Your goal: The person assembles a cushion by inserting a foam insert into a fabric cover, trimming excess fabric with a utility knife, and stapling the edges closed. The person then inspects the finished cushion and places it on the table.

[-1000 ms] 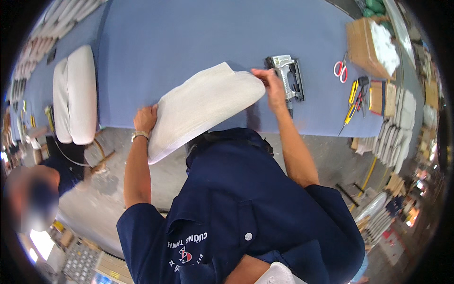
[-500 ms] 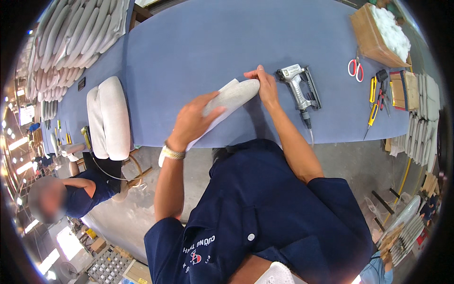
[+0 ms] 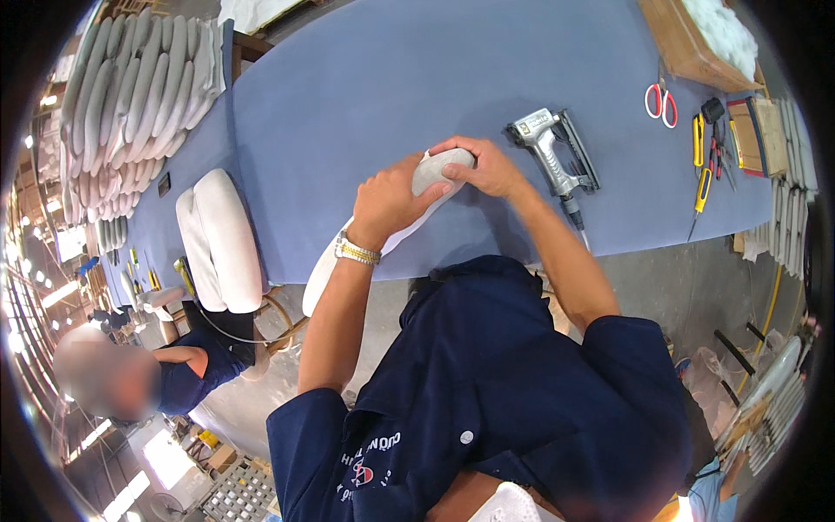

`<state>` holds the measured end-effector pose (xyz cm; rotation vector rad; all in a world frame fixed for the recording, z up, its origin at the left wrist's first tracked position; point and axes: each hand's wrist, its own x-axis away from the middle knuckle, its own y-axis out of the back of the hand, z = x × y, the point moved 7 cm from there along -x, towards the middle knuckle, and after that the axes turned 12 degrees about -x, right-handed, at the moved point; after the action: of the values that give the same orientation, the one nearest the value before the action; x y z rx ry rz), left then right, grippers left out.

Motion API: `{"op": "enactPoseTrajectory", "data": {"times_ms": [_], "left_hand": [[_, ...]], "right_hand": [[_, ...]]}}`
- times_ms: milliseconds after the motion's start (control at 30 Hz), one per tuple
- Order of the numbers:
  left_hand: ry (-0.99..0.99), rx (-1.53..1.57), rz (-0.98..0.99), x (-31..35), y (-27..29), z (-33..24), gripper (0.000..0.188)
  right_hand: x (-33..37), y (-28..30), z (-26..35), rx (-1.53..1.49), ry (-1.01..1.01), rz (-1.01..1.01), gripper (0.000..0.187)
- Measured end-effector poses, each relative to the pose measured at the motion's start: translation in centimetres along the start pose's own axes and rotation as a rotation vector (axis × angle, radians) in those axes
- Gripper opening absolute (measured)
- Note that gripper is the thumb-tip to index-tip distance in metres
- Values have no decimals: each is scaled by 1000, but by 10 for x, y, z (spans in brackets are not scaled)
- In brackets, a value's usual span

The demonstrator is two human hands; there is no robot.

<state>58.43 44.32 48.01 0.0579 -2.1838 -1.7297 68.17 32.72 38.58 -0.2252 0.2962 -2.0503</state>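
A long, rounded pad covered in light grey fabric [image 3: 431, 176] slants across the table's near edge, its lower left end reaching past that edge beneath my left forearm. My left hand [image 3: 391, 200], with a metal watch at the wrist, is wrapped over the pad's middle. At the upper right end, my right hand [image 3: 485, 167] grips the tip with the thumb on top and the fingers round the far side. A silver staple gun [image 3: 546, 150] with an air hose lies to the right of my right hand, touched by neither hand.
Two padded pieces [image 3: 217, 244] lie at the table's left, near stacked grey pads [image 3: 130, 87]. At right are red-handled scissors [image 3: 661, 104], yellow cutters [image 3: 701, 190], pliers and a carton of white stuffing [image 3: 696, 52]. A seated co-worker [image 3: 187, 365] is at lower left.
My right hand has closed from partly spread fingers onto the pad's end. My left hand has shifted right along the pad. The whole view has turned slightly.
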Motion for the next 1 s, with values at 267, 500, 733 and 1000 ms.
{"op": "enactPoseTrajectory", "data": {"times_ms": [267,500,733,1000], "left_hand": [[67,-195,-225,17,-11,-22,57],[131,-232,-227,12,-8,-19,58],[55,-185,-259,33,-13,-38,69],[-38,-142,-261,38,-17,-35,73]], "right_hand": [[10,-6,-3,134,173,-396,34],[-20,3,-16,69,-175,-384,47],[-7,17,-37,-262,-250,-456,65],[15,18,-48,-254,-55,-423,70]]}}
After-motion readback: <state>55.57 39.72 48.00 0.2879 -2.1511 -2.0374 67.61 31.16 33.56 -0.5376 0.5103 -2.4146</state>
